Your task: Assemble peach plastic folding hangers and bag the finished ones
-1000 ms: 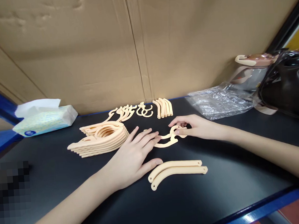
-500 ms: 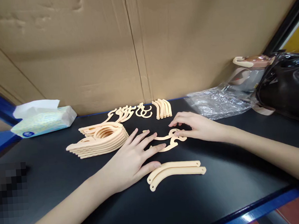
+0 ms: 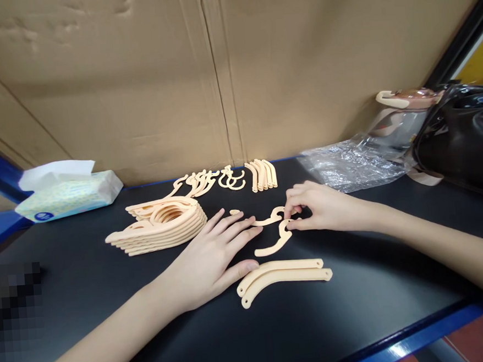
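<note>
My left hand (image 3: pixel 214 257) lies flat on the black table (image 3: pixel 109 300), fingers spread, its fingertips on one end of a thin peach hook piece (image 3: pixel 265 221). My right hand (image 3: pixel 320 206) pinches the top of a second peach hook piece (image 3: pixel 274 244), which has swung away from the first. Two curved peach arms (image 3: pixel 283 277) lie side by side just in front of my left thumb. A stack of assembled peach hangers (image 3: pixel 162 225) sits left of my left hand.
Rows of loose hook pieces (image 3: pixel 208 181) and curved arms (image 3: pixel 261 174) lie near the cardboard wall (image 3: pixel 217 67). A tissue pack (image 3: pixel 66 193) is at far left. Crinkled clear plastic (image 3: pixel 348 165), a jug (image 3: pixel 402 114) and a black bag (image 3: pixel 465 138) stand at right. The blue table edge (image 3: pixel 421 336) runs along the front.
My right hand has closed into a pinch and pulled the two overlapping hook pieces apart; one now angles down toward the curved arms. My left hand has stayed flat.
</note>
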`<state>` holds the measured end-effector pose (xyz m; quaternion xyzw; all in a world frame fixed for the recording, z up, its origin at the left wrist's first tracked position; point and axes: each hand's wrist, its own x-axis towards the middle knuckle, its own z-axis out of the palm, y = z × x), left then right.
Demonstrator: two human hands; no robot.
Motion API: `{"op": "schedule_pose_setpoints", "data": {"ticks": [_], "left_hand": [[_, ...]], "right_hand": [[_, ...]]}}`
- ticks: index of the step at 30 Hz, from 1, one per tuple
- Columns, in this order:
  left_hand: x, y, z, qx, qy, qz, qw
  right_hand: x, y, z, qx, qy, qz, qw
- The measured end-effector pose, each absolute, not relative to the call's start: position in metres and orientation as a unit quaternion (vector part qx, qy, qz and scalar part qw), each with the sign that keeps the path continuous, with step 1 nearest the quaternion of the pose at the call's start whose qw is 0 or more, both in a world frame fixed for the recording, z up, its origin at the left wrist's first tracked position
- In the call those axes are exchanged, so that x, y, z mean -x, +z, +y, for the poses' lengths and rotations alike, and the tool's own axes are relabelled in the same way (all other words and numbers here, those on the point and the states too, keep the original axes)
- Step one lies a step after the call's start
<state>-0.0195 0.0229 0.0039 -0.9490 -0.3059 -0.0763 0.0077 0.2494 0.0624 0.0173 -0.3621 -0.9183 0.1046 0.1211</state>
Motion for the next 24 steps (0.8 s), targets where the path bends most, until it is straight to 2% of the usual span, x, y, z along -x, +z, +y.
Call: {"op": "schedule_pose_setpoints", "data": {"ticks": [10,24], "left_hand": [[0.019,0.003,0.023,0.949,-0.062,-0.309,0.001],[0.019,0.0,0.023,0.938,-0.063,-0.338,0.038]], "right_hand": [[-0.249,0.008,0.069,0.419,0.057,-0.888,0.179],[-0.249,-0.004,0.074,0.419,0.102,-0.878,0.206]]}}
